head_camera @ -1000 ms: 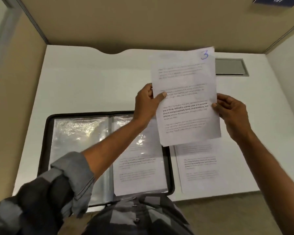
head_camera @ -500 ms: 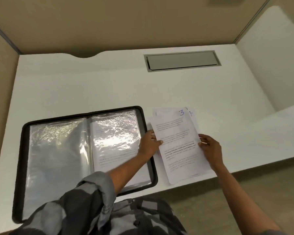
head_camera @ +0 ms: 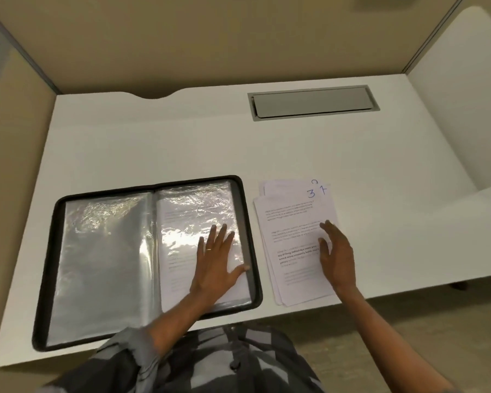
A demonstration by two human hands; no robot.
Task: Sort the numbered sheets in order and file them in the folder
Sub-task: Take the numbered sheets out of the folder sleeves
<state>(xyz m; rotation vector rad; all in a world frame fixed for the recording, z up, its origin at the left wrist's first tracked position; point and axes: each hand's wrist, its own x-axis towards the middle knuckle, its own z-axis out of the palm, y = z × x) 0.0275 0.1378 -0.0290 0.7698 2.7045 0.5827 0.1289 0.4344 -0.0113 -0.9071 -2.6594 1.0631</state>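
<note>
Currently on the desk [head_camera: 153, 143]:

Folder [head_camera: 255, 239]: black-rimmed, open flat by the front edge, left of centre, showing two clear pockets. The right pocket holds a printed sheet [head_camera: 187, 222]; its number is lost in glare.

Stack [head_camera: 292, 236]: loose numbered sheets, slightly fanned, just right of the folder and not touching it. The top one is marked 3 in blue at its upper right corner, and another blue mark peeks out behind.

Left hand [head_camera: 214, 259]: palm down, fingers straight and spread, pressing the right pocket, thumb toward the rim. It wears a ring [head_camera: 209, 249].

Right hand [head_camera: 336, 256]: fingers loosely extended over the stack's right edge, gripping nothing. Whether it touches the paper cannot be told.

Hatch [head_camera: 313, 102]: grey, set in the desk, back right
</note>
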